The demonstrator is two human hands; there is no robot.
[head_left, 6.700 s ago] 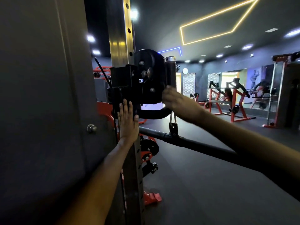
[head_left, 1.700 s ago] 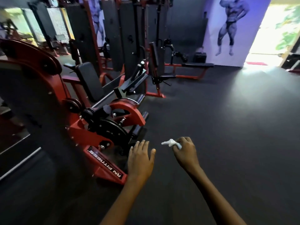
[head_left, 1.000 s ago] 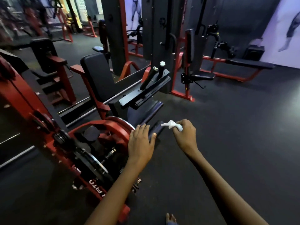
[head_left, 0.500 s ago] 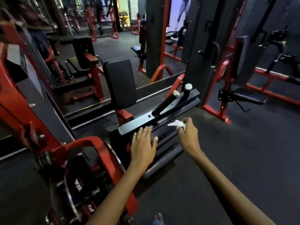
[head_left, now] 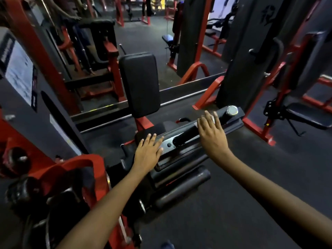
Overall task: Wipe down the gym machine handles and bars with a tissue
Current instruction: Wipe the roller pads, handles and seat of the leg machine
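Two hands are involved: the right hand [head_left: 212, 133] is laid flat, fingers straight, on the black cylindrical foam-covered handle [head_left: 186, 135], tissue unseen; the left hand [head_left: 148, 152] is spread on the dark metal frame plate [head_left: 169, 143]; wiping here seems barely begun.

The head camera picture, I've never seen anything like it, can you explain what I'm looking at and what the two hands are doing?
The camera sits on a person's head, looking forward and down, so the two bare arms are that person's own. The place is a gym with red and black machines. Right in front stands one machine with an upright black back pad and a black handle lying along a dark bar, plus a second handle with a round silver cap. The left hand rests flat on the bar's near end, fingers straight. The right hand is spread over the black handle. The task calls for a tissue, but none shows; it may be hidden under the right hand.
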